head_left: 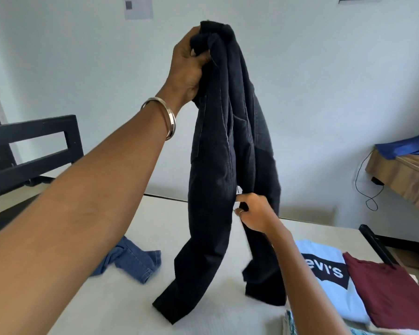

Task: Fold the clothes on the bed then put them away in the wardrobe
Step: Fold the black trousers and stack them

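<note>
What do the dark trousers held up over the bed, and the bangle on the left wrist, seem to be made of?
Dark navy trousers: likely heavy matte cotton or denim, judging by the pale seam stitching and stiff folds. Silver bangle: polished metal, probably steel, with bright reflections.

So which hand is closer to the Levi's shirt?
Right. The right hand pinches the dark trousers low down, just above the Levi's shirt. The left hand holds them high up, farther away.

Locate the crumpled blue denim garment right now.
Head view, lower left: the crumpled blue denim garment lies on the white bed, left of the hanging dark trousers, below the left forearm.
</note>
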Demonstrator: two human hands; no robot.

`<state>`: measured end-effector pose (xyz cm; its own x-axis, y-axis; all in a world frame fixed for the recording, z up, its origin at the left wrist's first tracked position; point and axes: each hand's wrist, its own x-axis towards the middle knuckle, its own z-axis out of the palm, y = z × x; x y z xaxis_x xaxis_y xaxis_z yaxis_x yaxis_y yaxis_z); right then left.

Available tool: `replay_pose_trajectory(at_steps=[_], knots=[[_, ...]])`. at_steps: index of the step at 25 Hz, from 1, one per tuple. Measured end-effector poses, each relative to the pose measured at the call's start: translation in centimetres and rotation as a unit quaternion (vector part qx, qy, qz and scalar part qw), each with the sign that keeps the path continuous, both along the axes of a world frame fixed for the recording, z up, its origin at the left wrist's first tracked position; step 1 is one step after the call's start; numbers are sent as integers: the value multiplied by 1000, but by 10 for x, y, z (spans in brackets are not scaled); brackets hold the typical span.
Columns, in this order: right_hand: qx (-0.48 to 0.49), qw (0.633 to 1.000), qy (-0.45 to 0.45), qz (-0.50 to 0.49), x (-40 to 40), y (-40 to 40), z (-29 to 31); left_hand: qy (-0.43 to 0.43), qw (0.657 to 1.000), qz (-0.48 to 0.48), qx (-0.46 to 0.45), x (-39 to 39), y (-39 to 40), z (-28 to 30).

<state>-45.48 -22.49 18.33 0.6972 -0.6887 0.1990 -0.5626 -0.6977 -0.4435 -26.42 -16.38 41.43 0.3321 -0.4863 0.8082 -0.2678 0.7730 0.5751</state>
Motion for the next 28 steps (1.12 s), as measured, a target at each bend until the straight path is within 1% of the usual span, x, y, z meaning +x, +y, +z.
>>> replay_pose_trajectory(at_steps=[1, 2, 3, 4, 6, 8, 9, 10, 11, 12, 13, 14, 15, 16, 17, 18, 19, 20, 21, 22, 23, 24, 25, 27, 28], knots=[[89, 992, -49, 71, -4, 0, -6, 4, 1000, -2, 9, -1, -4, -4], [169, 973, -95, 129, -6, 2, -13, 7, 1000, -5, 21, -3, -6, -9], [226, 951, -125, 170, -6, 7, -18, 8, 1000, -7, 28, -6, -7, -14], [257, 938, -141, 187, -5, 13, -23, 8, 1000, -10, 26, -8, -8, -17], [284, 928, -167, 173, 4, 12, -39, 7, 1000, 3, 27, -6, -11, -19], [289, 923, -218, 129, 5, 3, -48, -3, 998, 64, 28, 0, -7, -14], [267, 929, -244, 77, 1, -6, -45, -6, 993, 110, 29, 6, -2, -11], [203, 942, -267, -8, -6, -18, -38, -9, 987, 158, 34, 16, 2, -8], [114, 945, -286, -108, -15, -33, -27, -12, 976, 213, 45, 28, 8, -7], [16, 926, -317, -204, -26, -48, -13, -8, 964, 259, 52, 43, 13, -8], [-55, 892, -363, -263, -38, -60, 2, 4, 955, 292, 57, 58, 20, -13], [-96, 870, -405, -264, -47, -69, 16, 26, 949, 309, 56, 73, 25, -20], [-111, 879, -405, -226, -54, -76, 25, 51, 945, 319, 55, 84, 31, -28], [-85, 910, -374, -159, -59, -81, 29, 75, 939, 328, 65, 96, 33, -37], [-25, 941, -325, -85, -63, -81, 25, 85, 927, 353, 92, 103, 37, -48], [52, 961, -272, -17, -66, -77, 19, 75, 907, 394, 130, 110, 38, -59], [118, 965, -231, 24, -66, -72, 9, 50, 877, 442, 181, 118, 41, -75], [150, 965, -211, 34, -67, -70, 1, 24, 841, 485, 238, 124, 43, -90], [149, 967, -206, 14, -66, -70, -5, 10, 802, 517, 299, 129, 48, -106], [123, 971, -203, -15, -62, -72, -11, 5, 773, 534, 342, 136, 53, -122], [85, 977, -193, -44, -57, -76, -14, 11, 768, 529, 361, 143, 58, -136], [45, 980, -182, -69, -50, -81, -16, 28, 787, 502, 358, 154, 60, -149], [2, 979, -181, -91, -41, -86, -17, 63, 814, 463, 346, 163, 62, -158], [-80, 969, -204, -111, -25, -90, -21, 155, 857, 386, 304, 176, 67, -170], [-111, 965, -215, -101, -19, -88, -25, 205, 875, 344, 270, 181, 69, -178]])
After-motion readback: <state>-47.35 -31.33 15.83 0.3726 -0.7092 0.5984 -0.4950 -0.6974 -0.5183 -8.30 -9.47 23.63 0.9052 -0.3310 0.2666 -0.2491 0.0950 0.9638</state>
